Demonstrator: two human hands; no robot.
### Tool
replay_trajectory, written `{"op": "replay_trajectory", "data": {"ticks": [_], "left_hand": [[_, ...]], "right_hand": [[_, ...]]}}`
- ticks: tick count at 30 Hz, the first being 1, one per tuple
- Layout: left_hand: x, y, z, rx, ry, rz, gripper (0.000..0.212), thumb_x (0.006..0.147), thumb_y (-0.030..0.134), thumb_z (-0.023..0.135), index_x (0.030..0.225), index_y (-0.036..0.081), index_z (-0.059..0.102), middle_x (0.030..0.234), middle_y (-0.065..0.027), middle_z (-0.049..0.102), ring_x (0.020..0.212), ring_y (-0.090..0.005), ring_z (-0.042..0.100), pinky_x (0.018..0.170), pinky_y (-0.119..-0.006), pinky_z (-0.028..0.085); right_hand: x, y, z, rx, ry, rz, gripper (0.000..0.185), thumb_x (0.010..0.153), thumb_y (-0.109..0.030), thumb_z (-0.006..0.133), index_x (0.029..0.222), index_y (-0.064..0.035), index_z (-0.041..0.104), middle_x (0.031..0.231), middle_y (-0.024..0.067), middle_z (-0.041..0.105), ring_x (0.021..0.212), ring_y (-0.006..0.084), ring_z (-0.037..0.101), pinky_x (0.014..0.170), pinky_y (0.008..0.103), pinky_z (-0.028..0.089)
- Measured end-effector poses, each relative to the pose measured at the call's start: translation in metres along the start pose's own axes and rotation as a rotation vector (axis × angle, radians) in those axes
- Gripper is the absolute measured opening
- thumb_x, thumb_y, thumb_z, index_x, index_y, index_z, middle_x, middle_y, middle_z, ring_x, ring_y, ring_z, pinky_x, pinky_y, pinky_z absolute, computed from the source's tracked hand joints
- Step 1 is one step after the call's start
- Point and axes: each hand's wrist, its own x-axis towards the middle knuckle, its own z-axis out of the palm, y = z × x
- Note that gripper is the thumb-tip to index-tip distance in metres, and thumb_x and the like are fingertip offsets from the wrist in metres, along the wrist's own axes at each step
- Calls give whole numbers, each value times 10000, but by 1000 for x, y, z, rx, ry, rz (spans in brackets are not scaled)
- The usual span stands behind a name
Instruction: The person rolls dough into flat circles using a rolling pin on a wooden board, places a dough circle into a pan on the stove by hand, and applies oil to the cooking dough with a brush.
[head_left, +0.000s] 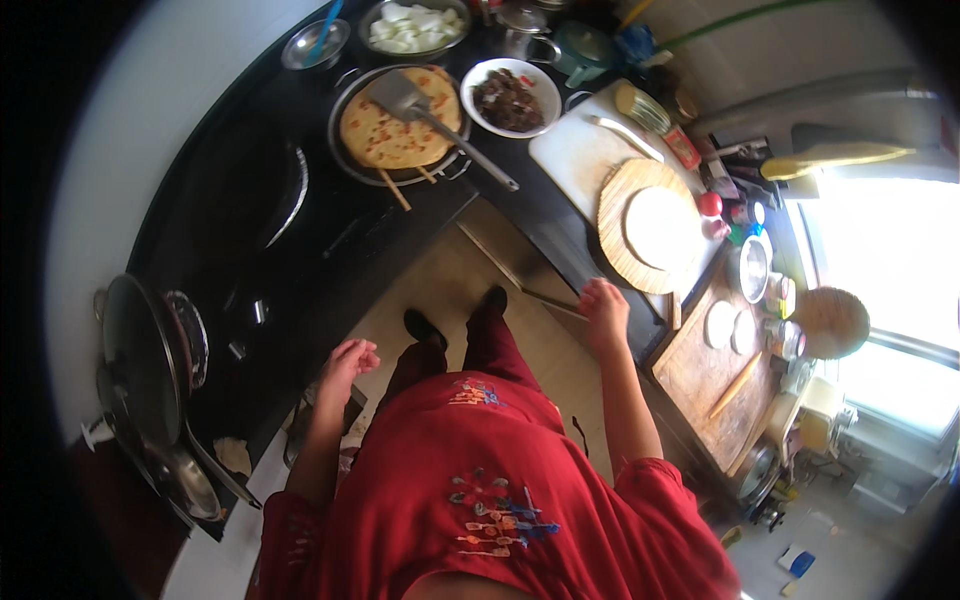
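My left hand hangs loosely curled by the front edge of the black counter, apparently with nothing in it. My right hand is blurred and curled like a loose fist, holding nothing visible, beside the counter edge below a round woven mat. A flat white dough round lies on that mat, which rests on a white cutting board. Farther off, a browned flatbread sits in a round metal pan. A metal spatula lies across the bread, and two wooden sticks poke out beneath it.
A white bowl holds dark chopped food; a metal bowl holds pale cut pieces. On the right, a wooden board carries a rolling pin and two small dough discs. Lidded cookware stands left, near stove knobs.
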Motion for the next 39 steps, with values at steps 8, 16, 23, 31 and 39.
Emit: {"op": "replay_trajectory", "data": {"ticks": [8,16,23,31,39], "left_hand": [[62,76,155,133,-370,15,238,949,235,469,1004,32,580,838,-62,633,801,-144,621,751,-273,482],[113,106,356,-151,-393,80,338,945,251,477,1177,8,503,1104,-125,591,980,-210,596,847,-317,463],[159,101,439,-110,-101,74,380,906,268,551,1172,15,453,1084,-125,548,929,-222,576,817,-325,455],[183,105,465,-65,-68,56,207,867,205,587,944,17,544,805,-76,603,721,-171,590,657,-276,486],[210,93,482,644,118,457,165,708,155,666,707,30,558,622,-63,584,572,-191,576,554,-337,456]], "right_hand": [[31,-30,-112,413,548,-33,206,917,-193,520,1014,-14,550,887,64,585,782,179,599,678,296,537],[80,-80,-139,479,375,30,395,923,-143,475,1245,73,406,1177,188,532,1020,265,564,844,325,502],[103,-97,-131,447,415,201,282,917,-158,477,1150,1,474,986,103,590,824,205,586,722,342,513],[119,-111,-120,132,400,344,194,849,-204,600,999,-86,569,826,-17,561,657,110,516,587,284,445],[132,-93,-108,-117,543,-55,314,745,-162,733,930,-16,526,819,39,557,731,140,538,573,272,461]]}}
